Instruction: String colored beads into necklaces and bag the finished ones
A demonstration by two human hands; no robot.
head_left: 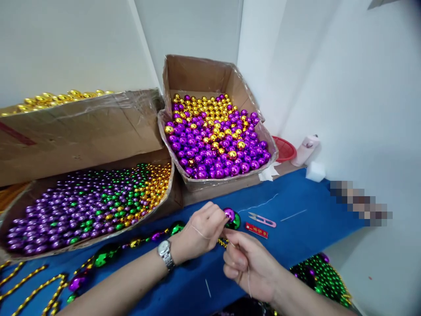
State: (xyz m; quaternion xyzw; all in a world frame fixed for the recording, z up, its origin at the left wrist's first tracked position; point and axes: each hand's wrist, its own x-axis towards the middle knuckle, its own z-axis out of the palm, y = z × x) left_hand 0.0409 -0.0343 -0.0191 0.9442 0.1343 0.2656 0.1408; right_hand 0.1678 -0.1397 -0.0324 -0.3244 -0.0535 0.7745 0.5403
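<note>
My left hand, with a watch on its wrist, is closed in a pinch, and a thin white thread crosses its back. Against it, my right hand is also closed, thumb and finger pinching the thread; a loose length hangs below its palm. Just beyond the fingertips lie a shiny purple bead and a green bead. A strung garland of purple, green and gold beads runs behind my left forearm. The exact pinch point is partly hidden by the fingers.
On the blue table cover lie pink thread snips, a small red packet and a needle-like white stick. Cardboard boxes of purple-gold balls and mixed small beads stand behind. Gold bead strands lie left.
</note>
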